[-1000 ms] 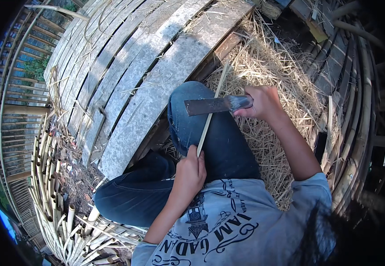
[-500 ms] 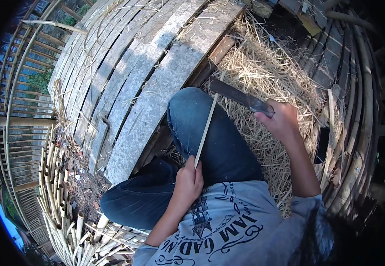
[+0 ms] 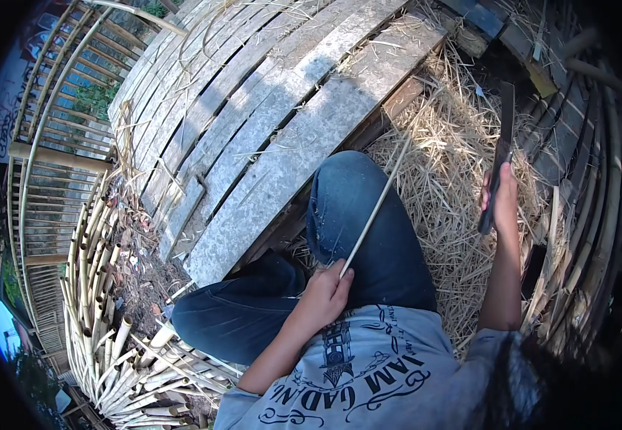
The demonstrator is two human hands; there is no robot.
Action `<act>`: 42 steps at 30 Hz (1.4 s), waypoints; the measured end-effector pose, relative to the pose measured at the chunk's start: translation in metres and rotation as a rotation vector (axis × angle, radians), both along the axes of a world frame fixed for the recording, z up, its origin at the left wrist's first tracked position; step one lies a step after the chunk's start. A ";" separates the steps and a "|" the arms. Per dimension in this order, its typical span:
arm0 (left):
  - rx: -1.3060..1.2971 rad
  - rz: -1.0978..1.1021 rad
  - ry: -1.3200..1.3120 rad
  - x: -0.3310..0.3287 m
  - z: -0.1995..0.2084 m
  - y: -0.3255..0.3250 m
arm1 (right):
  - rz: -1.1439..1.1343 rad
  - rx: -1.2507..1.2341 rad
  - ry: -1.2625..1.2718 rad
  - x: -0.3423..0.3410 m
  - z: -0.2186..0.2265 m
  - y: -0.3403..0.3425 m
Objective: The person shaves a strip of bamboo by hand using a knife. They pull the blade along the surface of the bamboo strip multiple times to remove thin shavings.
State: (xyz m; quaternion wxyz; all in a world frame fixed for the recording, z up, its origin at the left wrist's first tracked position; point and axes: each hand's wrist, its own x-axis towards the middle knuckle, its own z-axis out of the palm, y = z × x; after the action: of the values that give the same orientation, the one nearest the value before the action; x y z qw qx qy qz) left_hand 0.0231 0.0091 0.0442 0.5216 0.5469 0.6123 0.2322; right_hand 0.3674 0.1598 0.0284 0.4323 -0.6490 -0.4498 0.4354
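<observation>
My left hand (image 3: 329,292) is closed round the lower end of a thin, pale bamboo stick (image 3: 377,207). The stick slants up and to the right across my bent knee, its far end over the straw. Out to the right, my right hand (image 3: 501,197) grips a long, flat, dark blade (image 3: 506,122), a knife or machete. Its blade points away from me and stands apart from the stick. The part of the handle inside my fingers is hidden.
A slatted wooden platform (image 3: 268,186) lies ahead and left. Straw-like shavings (image 3: 443,236) cover the ground at right. Cut bamboo poles (image 3: 121,337) are heaped at lower left, and longer poles (image 3: 589,236) line the right. A bamboo fence (image 3: 67,208) stands far left.
My right hand has swung the blade away from the stick, rightward, turning it from crosswise to nearly upright in view. The whole scene has shifted slightly as my head turned.
</observation>
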 end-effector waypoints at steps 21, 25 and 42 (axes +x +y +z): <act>0.427 -0.255 -0.808 -0.053 0.159 0.008 | 0.313 -0.055 -0.003 -0.179 0.019 0.005; 0.390 -0.291 -0.801 -0.053 0.139 0.012 | 0.315 -0.078 -0.044 -0.177 0.016 0.002; 0.403 -0.302 -0.840 -0.060 0.118 0.023 | 0.342 -0.111 0.001 -0.183 0.001 0.002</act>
State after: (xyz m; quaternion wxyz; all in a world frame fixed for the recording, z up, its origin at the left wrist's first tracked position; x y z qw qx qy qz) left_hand -0.0369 0.0324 0.1625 0.6351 0.5789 0.2057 0.4682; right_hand 0.1847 0.1621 0.0297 0.3154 -0.5857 -0.5287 0.5272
